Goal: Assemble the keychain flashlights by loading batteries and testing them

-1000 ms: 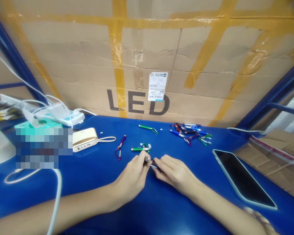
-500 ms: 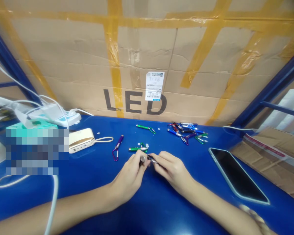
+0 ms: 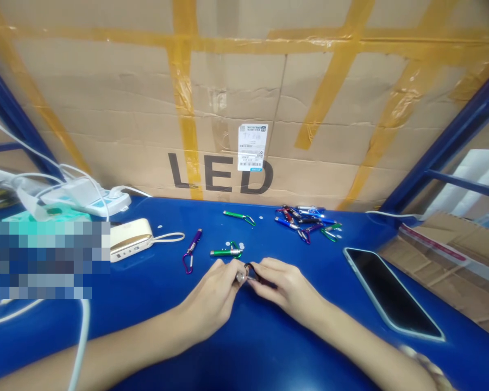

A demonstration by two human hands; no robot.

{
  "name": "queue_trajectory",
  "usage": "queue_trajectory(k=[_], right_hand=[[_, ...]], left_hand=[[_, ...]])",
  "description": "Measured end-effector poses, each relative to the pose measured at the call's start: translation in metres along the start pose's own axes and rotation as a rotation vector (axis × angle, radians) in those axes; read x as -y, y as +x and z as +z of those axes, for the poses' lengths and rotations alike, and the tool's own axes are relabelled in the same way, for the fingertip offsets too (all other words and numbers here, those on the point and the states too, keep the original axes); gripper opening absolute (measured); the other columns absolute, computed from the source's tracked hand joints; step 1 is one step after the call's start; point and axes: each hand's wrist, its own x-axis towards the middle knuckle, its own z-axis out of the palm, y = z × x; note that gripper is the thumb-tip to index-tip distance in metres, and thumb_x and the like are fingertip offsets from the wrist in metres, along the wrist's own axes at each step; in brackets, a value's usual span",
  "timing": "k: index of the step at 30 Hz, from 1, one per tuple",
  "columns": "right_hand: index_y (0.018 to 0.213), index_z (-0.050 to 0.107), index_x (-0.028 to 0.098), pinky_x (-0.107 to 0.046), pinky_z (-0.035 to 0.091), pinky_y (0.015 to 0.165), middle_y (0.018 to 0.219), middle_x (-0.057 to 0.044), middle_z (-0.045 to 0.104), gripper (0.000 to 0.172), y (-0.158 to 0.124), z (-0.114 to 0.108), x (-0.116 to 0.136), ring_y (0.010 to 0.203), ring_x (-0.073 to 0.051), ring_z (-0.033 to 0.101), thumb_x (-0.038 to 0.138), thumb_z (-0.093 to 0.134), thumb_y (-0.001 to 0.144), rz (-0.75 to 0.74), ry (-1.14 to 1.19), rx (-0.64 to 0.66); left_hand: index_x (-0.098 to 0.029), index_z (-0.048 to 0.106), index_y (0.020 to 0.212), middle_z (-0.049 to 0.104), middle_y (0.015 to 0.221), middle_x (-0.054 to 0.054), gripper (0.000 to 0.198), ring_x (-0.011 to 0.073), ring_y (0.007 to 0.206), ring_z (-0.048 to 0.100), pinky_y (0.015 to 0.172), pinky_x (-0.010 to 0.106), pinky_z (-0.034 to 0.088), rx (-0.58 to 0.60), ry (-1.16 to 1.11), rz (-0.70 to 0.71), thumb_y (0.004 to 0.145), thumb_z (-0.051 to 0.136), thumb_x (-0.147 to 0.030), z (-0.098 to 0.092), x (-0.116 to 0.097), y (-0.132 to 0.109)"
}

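My left hand (image 3: 218,293) is closed around a small keychain flashlight (image 3: 240,277), its round silver end facing me and most of its body hidden by the fingers. My right hand (image 3: 283,282) pinches the dark carabiner clip (image 3: 252,270) at the flashlight's side, so both hands meet over the blue table. Just beyond them lies a green flashlight (image 3: 224,253) with its clip, small pale discs beside it. A purple flashlight (image 3: 194,247) rests to the left, and another green flashlight (image 3: 238,215) lies farther back.
A pile of colored flashlights (image 3: 305,221) lies at the back right. The phone (image 3: 391,293) is on the right, the cream power bank (image 3: 132,239) on the left near a power strip (image 3: 114,201) and cables. A large cardboard box (image 3: 138,119) stands behind the blue table (image 3: 244,353).
The view has shifted slightly. Between my hands, the dark clip now stands out more as a loop beside the flashlight. Both hands keep their grip, and the flashlights on the table stay put.
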Motion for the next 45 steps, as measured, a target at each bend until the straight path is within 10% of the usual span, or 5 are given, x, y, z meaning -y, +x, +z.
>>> queue_trajectory(k=[14,25,35,45], right_hand=[[0.112,0.054,0.008,-0.024,0.049,0.055,0.069,-0.005,0.058,0.031,0.001,0.0,0.003,0.061,-0.014,0.056,0.022,0.033,0.094,-0.158,-0.395,-0.088],[0.096,0.059,0.005,-0.025,0.047,0.05,0.062,-0.005,0.056,0.029,-0.001,0.003,-0.002,0.055,-0.014,0.052,0.02,0.034,0.093,-0.254,-0.409,-0.077],[0.125,0.044,0.012,-0.026,0.051,0.07,0.088,-0.007,0.055,0.036,0.0,-0.007,0.002,0.08,-0.015,0.056,0.027,0.036,0.093,-0.01,-0.085,0.065],[0.097,0.057,0.004,-0.025,0.048,0.056,0.066,-0.006,0.058,0.025,-0.001,0.0,-0.004,0.057,-0.014,0.056,0.019,0.038,0.092,-0.216,-0.302,-0.024]], left_hand=[[-0.022,0.038,0.079,0.048,0.075,0.001,0.015,0.016,0.069,0.044,0.065,0.028,0.039,0.001,0.032,-0.016,0.085,0.03,-0.01,0.003,0.005,0.0],[-0.022,0.036,0.076,0.048,0.075,0.001,0.016,0.0161,0.067,0.042,0.064,0.027,0.038,0.057,0.048,0.01,0.087,0.029,-0.013,0.001,-0.001,-0.002],[-0.022,0.033,0.079,0.048,0.08,0.002,0.014,0.0166,0.072,0.045,0.066,0.029,0.04,0.026,0.013,-0.067,0.087,0.026,-0.011,0.001,0.003,0.001],[-0.022,0.032,0.078,0.048,0.075,0.001,0.017,0.0162,0.069,0.041,0.065,0.029,0.037,0.054,0.117,0.03,0.087,0.026,-0.009,0.003,0.003,0.0]])
